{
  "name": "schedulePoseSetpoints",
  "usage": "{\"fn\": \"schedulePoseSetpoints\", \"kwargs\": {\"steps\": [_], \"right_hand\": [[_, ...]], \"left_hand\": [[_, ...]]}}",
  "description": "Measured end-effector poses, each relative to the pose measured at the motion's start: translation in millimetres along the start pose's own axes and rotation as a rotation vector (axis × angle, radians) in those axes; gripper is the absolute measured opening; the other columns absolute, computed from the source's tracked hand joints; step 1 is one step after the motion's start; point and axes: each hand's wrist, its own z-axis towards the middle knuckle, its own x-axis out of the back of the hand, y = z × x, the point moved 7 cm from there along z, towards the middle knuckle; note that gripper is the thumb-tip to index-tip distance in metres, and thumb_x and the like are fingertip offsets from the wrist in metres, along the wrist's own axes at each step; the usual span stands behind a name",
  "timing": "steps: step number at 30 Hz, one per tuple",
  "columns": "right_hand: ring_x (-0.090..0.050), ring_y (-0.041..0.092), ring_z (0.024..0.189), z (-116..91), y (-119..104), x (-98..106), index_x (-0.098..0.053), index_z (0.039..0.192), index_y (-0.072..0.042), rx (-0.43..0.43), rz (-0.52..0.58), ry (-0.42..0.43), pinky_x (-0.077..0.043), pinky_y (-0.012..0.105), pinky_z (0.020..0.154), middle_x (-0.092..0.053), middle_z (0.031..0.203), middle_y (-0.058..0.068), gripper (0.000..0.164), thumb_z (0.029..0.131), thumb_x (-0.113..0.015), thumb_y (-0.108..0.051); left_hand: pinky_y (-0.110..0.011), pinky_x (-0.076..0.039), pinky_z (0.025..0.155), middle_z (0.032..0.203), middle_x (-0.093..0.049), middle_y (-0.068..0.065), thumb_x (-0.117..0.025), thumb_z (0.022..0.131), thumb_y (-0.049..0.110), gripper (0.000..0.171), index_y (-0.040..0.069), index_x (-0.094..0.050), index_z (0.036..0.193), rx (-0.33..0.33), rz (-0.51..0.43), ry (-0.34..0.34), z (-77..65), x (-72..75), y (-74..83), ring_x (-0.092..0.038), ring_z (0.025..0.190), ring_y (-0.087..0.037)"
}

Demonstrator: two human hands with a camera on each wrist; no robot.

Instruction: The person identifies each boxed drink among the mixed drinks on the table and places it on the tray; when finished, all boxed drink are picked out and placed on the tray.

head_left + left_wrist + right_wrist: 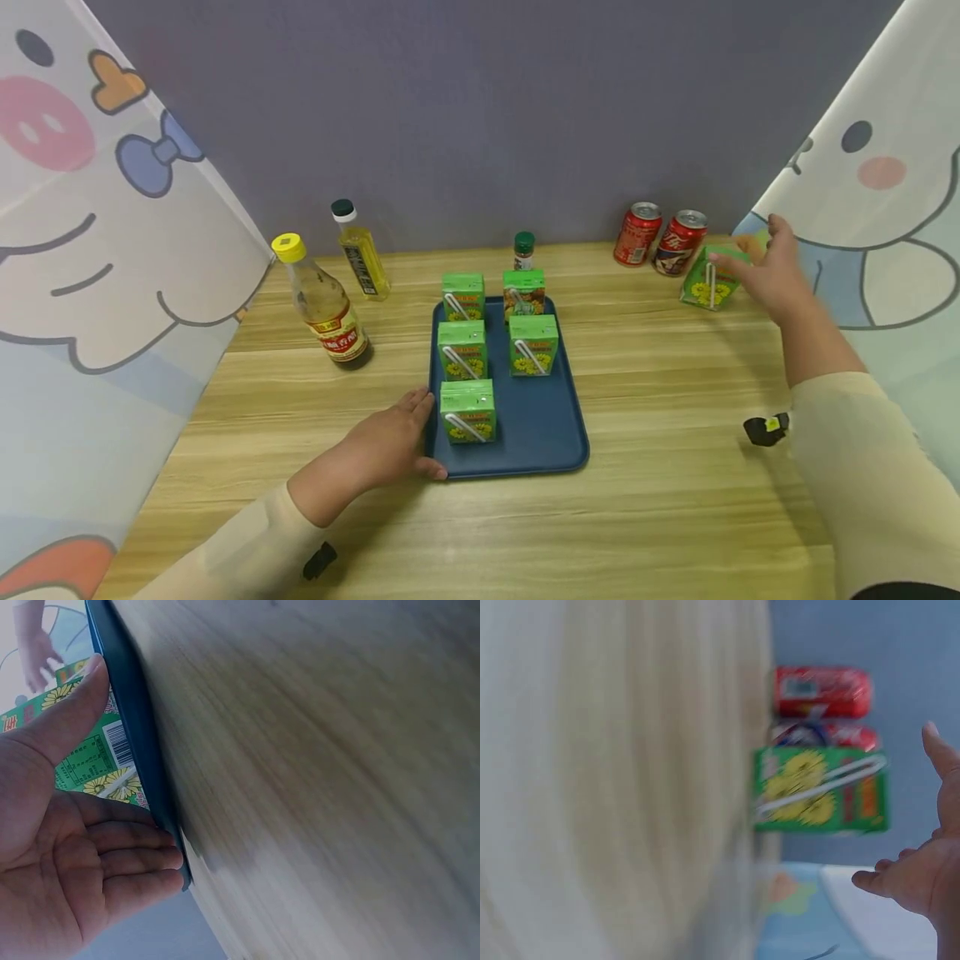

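At the tray's near left corner, my left hand (390,442) touches the rim with fairly straight fingers (142,859), the thumb set apart from them. The dark blue tray (536,433) carries several green drink cartons (468,412) with white straws on their fronts, three of them in a column on the left. At the right, my right hand (776,271) reaches over another green drink carton (711,282) that stands on the table. In the right wrist view that hand's fingers are spread, with a gap between them and the carton (821,787).
Two red cans (639,235) stand at the back, just left of the lone carton. A yellow-capped sauce bottle (330,312) and an oil bottle (363,258) are left of the tray. A green-capped jar (523,250) sits behind it. Printed panels (892,275) border both sides.
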Motion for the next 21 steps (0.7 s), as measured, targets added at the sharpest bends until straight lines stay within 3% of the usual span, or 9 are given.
{"fn": "schedulePoseSetpoints", "kwargs": {"steps": [4, 6, 8, 10, 13, 18, 21], "right_hand": [[0.015, 0.044, 0.146, 5.9, 32.8, -6.8, 0.027, 0.153, -0.022, -0.05, 0.028, -0.066, -0.001, 0.067, 0.115, 0.025, 0.16, 0.017, 0.112, 0.091, -0.062, -0.052], [0.0, 0.044, 0.149, 8.1, 41.3, -11.7, 0.02, 0.156, -0.022, -0.046, 0.044, -0.11, -0.014, 0.064, 0.117, 0.011, 0.163, 0.021, 0.105, 0.093, -0.06, -0.05], [-0.027, 0.035, 0.144, 8.7, 46.2, -14.5, 0.007, 0.158, -0.017, -0.029, 0.028, -0.139, -0.033, 0.048, 0.114, -0.015, 0.159, 0.022, 0.098, 0.094, -0.06, -0.047], [-0.05, 0.017, 0.122, 9.0, 47.5, -16.2, -0.008, 0.158, -0.009, -0.001, 0.002, -0.148, -0.048, 0.029, 0.1, -0.039, 0.141, 0.015, 0.09, 0.094, -0.06, -0.045], [-0.052, -0.005, 0.092, 8.6, 48.9, -16.3, -0.027, 0.148, -0.001, 0.016, -0.01, -0.135, -0.051, 0.014, 0.078, -0.048, 0.118, 0.002, 0.076, 0.094, -0.062, -0.042], [-0.061, -0.002, 0.084, 6.5, 49.8, -20.5, -0.044, 0.123, -0.015, 0.023, 0.097, -0.142, -0.058, 0.025, 0.077, -0.053, 0.106, -0.007, 0.039, 0.094, -0.065, -0.031], [-0.065, 0.003, 0.083, 4.6, 47.5, -28.0, -0.043, 0.119, -0.011, 0.044, 0.134, -0.172, -0.059, 0.03, 0.077, -0.056, 0.101, -0.008, 0.035, 0.095, -0.065, -0.025]], "left_hand": [[-0.051, -0.037, 0.112, 0.155, -0.032, -0.026, -0.08, 0.074, 0.054, 0.106, -0.011, -0.036, 0.145, -0.002, -0.001, 0.001, -0.8, 0.1, 0.6, -0.033, 0.144, -0.038], [-0.05, -0.036, 0.112, 0.155, -0.031, -0.026, -0.079, 0.074, 0.054, 0.106, -0.011, -0.036, 0.146, 0.001, 0.0, 0.0, -0.8, 0.1, 0.8, -0.032, 0.144, -0.038], [-0.05, -0.036, 0.113, 0.155, -0.031, -0.026, -0.079, 0.074, 0.054, 0.106, -0.011, -0.036, 0.146, 0.003, -0.002, -0.001, -0.2, -0.2, 0.9, -0.032, 0.144, -0.038], [-0.05, -0.035, 0.113, 0.155, -0.031, -0.026, -0.08, 0.074, 0.054, 0.106, -0.011, -0.036, 0.146, 0.006, -0.002, -0.002, 0.0, -0.3, 0.9, -0.032, 0.144, -0.038], [-0.05, -0.036, 0.113, 0.155, -0.031, -0.026, -0.08, 0.074, 0.054, 0.106, -0.011, -0.036, 0.146, 0.008, -0.001, -0.002, 0.0, -0.3, 1.0, -0.032, 0.144, -0.038], [-0.05, -0.036, 0.112, 0.155, -0.032, -0.026, -0.08, 0.074, 0.054, 0.106, -0.011, -0.037, 0.145, 0.008, -0.002, -0.004, -0.1, -0.2, 1.6, -0.033, 0.144, -0.038], [-0.05, -0.036, 0.112, 0.155, -0.032, -0.027, -0.081, 0.074, 0.053, 0.106, -0.011, -0.037, 0.145, 0.011, -0.004, -0.002, 0.2, 0.5, 1.8, -0.033, 0.143, -0.038]]}}
